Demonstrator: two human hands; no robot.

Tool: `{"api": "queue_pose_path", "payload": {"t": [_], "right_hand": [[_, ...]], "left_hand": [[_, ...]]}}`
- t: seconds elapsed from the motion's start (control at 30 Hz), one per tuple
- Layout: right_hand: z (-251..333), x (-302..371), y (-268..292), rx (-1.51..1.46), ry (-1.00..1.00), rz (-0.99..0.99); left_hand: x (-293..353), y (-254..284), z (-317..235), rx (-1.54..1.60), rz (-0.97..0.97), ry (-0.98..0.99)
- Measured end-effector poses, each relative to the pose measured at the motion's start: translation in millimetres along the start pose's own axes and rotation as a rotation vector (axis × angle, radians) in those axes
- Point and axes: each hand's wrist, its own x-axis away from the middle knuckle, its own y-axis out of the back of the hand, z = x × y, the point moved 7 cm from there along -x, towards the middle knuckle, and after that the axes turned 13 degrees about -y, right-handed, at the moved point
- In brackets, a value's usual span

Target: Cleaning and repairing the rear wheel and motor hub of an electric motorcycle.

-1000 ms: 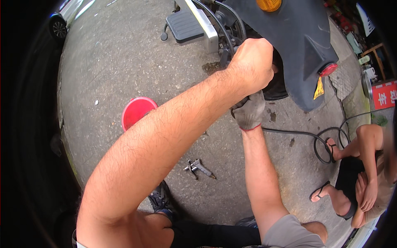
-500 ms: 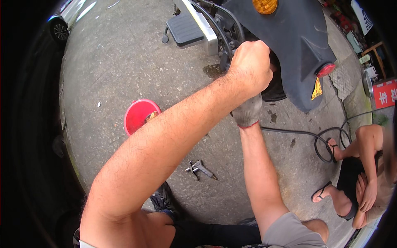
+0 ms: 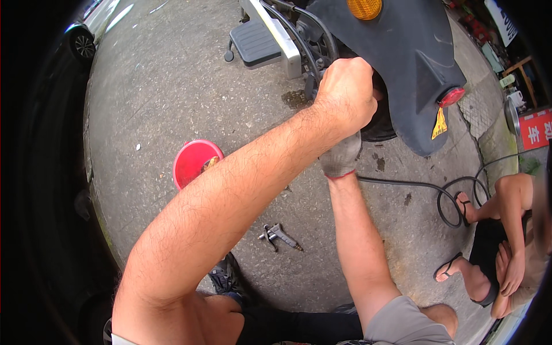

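Note:
My bare left hand (image 3: 347, 92) is closed in a fist at the wheel, beside the dark rear mudguard (image 3: 397, 63) of a motorbike or scooter. Whatever its fingers grip is hidden behind the knuckles. Just below it, partly covered by my left wrist, is my right hand (image 3: 344, 156) in a grey knitted glove with a red cuff; its fingers are out of sight. A bit of the black tyre (image 3: 380, 131) shows to the right of both hands. Left of the fist are black cables (image 3: 310, 49) and a silver bracket (image 3: 291, 60) with a black footrest (image 3: 254, 45).
A red bowl (image 3: 187, 163) with small items lies left of my forearm. An air blow gun (image 3: 279, 237) rests on the concrete near my shoe (image 3: 225, 276). A black hose (image 3: 402, 183) coils at right, near a seated person (image 3: 506, 247) in flip-flops.
My gloved right hand and forearm have shifted slightly left. The left fist has moved a touch left, still at the same spot by the wheel.

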Motion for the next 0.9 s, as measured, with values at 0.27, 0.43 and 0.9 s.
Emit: {"api": "queue_pose_path", "payload": {"t": [0.27, 0.43, 0.9], "right_hand": [[5.2, -1.0, 4.1, 0.372, 0.076, -0.068], [2.1, -2.2, 3.3, 0.258, 0.009, -0.093], [1.4, -2.2, 0.9, 0.138, -0.05, -0.046]], "left_hand": [[0.6, 0.0, -2.3, -0.017, 0.02, 0.033], [1.4, 1.3, -2.8, 0.013, 0.03, 0.028], [1.4, 1.4, -0.2, -0.011, -0.011, 0.0]]}}
